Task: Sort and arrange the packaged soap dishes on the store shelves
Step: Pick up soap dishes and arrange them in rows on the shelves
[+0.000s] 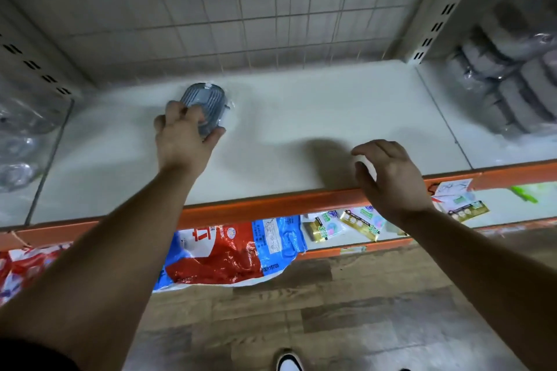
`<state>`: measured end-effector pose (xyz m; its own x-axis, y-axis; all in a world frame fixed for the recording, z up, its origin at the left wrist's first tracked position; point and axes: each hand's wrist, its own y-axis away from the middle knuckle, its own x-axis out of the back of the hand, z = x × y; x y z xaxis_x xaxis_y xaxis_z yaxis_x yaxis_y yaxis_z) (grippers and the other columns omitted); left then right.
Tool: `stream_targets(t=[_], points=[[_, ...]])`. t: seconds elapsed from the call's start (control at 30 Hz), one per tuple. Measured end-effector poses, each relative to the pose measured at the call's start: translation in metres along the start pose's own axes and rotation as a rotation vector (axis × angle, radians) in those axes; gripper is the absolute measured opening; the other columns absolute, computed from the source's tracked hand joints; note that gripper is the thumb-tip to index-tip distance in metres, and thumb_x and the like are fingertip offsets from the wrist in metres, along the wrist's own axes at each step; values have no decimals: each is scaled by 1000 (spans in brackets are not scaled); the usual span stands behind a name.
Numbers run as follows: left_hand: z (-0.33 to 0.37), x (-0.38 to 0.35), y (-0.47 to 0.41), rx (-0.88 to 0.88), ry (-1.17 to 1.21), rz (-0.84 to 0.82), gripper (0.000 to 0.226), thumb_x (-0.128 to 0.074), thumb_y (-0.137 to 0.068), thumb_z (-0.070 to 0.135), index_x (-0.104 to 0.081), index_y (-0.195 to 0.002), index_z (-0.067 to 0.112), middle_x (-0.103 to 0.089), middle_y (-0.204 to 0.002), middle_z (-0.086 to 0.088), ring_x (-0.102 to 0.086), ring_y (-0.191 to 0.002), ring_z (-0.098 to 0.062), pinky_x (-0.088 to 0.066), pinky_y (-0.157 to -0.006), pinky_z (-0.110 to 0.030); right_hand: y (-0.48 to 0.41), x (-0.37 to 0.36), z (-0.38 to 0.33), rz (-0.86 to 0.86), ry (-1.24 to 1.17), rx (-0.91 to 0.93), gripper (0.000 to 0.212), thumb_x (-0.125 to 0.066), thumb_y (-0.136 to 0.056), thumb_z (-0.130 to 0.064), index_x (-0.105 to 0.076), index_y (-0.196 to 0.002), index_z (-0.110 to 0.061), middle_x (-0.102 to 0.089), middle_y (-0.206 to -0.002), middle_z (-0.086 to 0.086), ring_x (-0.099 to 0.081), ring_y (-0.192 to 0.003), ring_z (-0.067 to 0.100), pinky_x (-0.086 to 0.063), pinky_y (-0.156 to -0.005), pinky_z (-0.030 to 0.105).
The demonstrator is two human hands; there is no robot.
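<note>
My left hand point(184, 132) grips a grey-blue ribbed soap dish point(205, 102) in clear wrap, holding it against the white shelf point(301, 117) at its back left. Fingers and thumb curl round the dish's near edge. My right hand point(388, 173) hovers over the shelf's front edge with fingers loosely curled and nothing in it. A stack of several grey packaged soap dishes point(509, 78) lies on the neighbouring shelf section at the right.
A wire grid panel point(271, 9) backs the shelf. Clear-wrapped goods point(21, 129) sit at the left. An orange rail point(271, 208) fronts the shelf; red-and-blue bags point(229, 253) and small packets point(355, 221) lie on the lower shelf. Wood-pattern floor below, with a shoe point(287, 361).
</note>
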<state>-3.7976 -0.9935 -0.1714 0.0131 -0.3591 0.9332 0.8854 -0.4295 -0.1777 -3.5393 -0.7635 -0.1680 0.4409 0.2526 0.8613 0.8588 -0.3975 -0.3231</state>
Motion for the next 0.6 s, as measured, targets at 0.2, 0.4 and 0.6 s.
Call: stream_targets(t=[0.2, 0.4, 0.6], points=[[58, -16, 28, -69, 161, 18, 47, -80, -74, 43, -62, -101, 10, -51, -124, -19, -45, -116, -40, -35, -98, -38, 16, 24, 31, 84, 48, -28, 32, -45, -88, -20, -67, -105, -6, -65, -102, 12, -54, -99, 34, -47, -81, 39], [129, -39, 51, -229, 106, -32, 79, -49, -68, 70, -60, -118, 10, -63, -113, -15, -55, -107, -38, -27, -98, -36, 22, 73, 82, 169, 153, -31, 35, -48, -88, -21, -67, -111, -3, -62, -113, 19, -52, -109, 38, -43, -94, 42], [196, -49, 73, -236, 176, -139, 71, -78, -75, 48, -56, -130, 9, -53, -125, -18, -49, -118, -36, -37, -104, -40, 21, 130, 144, 200, 288, -101, 42, -51, -88, -26, -61, -123, -5, -54, -131, 22, -44, -126, 46, -39, -105, 52]])
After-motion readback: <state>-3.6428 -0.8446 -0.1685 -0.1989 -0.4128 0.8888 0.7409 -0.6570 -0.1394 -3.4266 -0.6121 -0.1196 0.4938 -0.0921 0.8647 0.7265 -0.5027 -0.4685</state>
